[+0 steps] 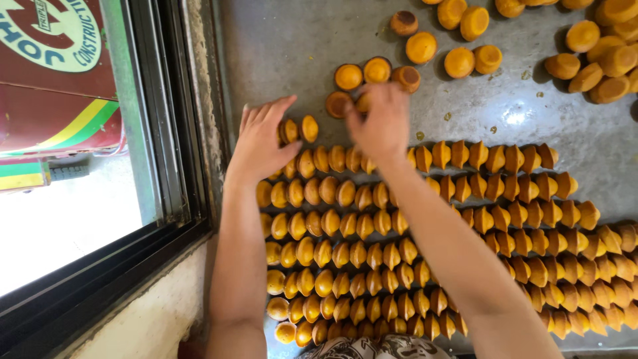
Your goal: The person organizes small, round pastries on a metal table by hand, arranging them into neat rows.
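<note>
Resting near the left edge of the grey metal bench (531, 126), two small golden-brown cone-shaped cakes (298, 129) stand on edge at the start of a new row. The left hand (260, 141) lies against them, fingers extended and close together, thumb touching the row beneath. The right hand (380, 123) hovers just beside, fingers curled down over a cluster of loose round cakes (362, 76) lying flat; whether its grip pinches one cannot be told. Below both hands, packed rows of upright cakes (372, 256) run across the bench toward its right edge. More loose cakes (598, 56) are heaped at the far right corner. A dark-framed window (156, 119) borders the left edge.
</note>
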